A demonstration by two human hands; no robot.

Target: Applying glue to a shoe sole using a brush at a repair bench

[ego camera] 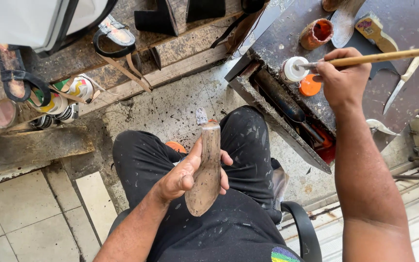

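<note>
Left hand (183,177) cradles a shoe sole (206,170) over the lap, grip wrapped around it; right hand (343,77) pinches a brush (389,57) dipped into the white glue pot (294,69) on the table (408,29); loading glue, apparently; spreading calls for a steady sole

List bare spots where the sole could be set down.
Free: bench top left of the clay cup; floor between knees and planks. Crowded: around right hand – white pot, orange lid, knife. Left hand holds the sole.
</note>
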